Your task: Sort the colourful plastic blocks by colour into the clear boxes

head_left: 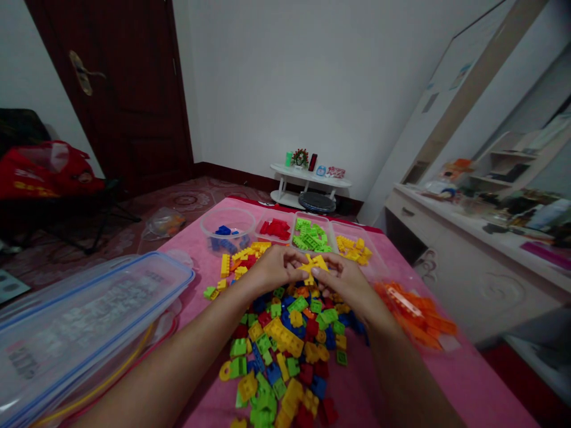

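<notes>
My left hand point(273, 267) and my right hand point(345, 280) meet above a heap of mixed plastic building blocks point(285, 351) on a pink table point(450, 380). Both hands pinch the same yellow block piece point(313, 264) between their fingertips. The fingers of each hand are curled closed round it. Behind the hands stand a round clear tub with blue blocks point(227, 229) and clear trays with red blocks point(274, 227), green blocks point(311, 235) and yellow blocks point(354, 248).
A clear container of orange blocks point(414, 312) lies at the right. A large clear box with a blue-rimmed lid point(84, 321) stands at the left. Beyond are a dark door point(129, 89), a low white shelf point(307, 181) and a white desk point(468, 249).
</notes>
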A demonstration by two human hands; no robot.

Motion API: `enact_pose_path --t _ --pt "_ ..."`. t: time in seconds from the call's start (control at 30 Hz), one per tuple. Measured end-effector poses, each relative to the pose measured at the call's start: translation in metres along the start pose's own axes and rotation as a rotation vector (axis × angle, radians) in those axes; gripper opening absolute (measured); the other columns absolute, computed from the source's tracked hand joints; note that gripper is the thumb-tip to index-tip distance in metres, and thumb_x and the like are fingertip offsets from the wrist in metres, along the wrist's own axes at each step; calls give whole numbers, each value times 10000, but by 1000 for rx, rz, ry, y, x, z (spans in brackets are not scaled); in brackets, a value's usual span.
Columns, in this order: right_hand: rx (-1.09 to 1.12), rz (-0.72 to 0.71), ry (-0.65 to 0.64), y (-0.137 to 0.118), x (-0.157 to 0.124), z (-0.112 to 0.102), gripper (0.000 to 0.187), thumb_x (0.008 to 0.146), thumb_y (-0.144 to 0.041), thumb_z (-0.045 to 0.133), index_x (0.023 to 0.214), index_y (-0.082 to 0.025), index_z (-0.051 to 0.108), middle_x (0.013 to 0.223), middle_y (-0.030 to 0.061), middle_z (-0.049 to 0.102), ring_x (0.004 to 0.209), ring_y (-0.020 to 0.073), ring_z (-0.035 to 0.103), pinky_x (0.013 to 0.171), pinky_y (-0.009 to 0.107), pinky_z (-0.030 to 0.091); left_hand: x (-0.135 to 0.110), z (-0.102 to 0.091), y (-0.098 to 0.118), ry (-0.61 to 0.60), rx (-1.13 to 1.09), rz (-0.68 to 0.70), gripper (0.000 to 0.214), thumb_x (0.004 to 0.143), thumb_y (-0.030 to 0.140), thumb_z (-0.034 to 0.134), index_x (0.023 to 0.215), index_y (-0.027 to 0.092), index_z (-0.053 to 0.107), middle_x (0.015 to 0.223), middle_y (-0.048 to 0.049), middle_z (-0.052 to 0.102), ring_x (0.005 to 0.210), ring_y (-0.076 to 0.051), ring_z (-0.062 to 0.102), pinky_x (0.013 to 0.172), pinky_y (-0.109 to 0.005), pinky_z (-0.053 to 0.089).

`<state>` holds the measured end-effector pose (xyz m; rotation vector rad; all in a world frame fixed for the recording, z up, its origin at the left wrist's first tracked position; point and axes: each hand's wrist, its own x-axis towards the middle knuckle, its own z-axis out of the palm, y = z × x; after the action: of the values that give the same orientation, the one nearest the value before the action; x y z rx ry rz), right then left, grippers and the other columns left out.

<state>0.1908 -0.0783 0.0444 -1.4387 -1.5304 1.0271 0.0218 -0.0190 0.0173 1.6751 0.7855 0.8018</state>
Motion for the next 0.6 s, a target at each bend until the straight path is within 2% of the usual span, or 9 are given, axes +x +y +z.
enact_pose_path --t 0.13,0.33,0.53,0.6 --pt "-25 1 22 1 -1 6 326 697 -434 652 903 -190 586 677 -14 618 497 124 561 447 233 459 -2 1 3 22 5 9 354 650 286 719 924 71 654 642 11 571 549 -76 489 515 -191 379" --pt "12 13 -39 4 0 -4 300 685 -422 654 833 -178 561 596 -35 590 466 114 550 470 238 469 -3 1 8 -49 5 -2 287 669 194 678 929 78 645 670 12 592 578 -76 511 565 -192 410" --pt "-214 129 -167 13 2 -34 206 685 -375 635 669 -192 542 508 -38 568 445 120 529 450 235 432 -2 -10 2 73 303 11 274 724 251 619 949 108 683 753 -37 670 655 -137 591 602 -233 443" --pt "-364 142 -80 20 10 -51 162 702 -347 610 673 -195 562 515 -17 583 464 142 546 460 252 438 -1 -12 -3 79 408 23 258 733 272 608 932 132 696 758 -34 682 664 -145 598 602 -234 441"
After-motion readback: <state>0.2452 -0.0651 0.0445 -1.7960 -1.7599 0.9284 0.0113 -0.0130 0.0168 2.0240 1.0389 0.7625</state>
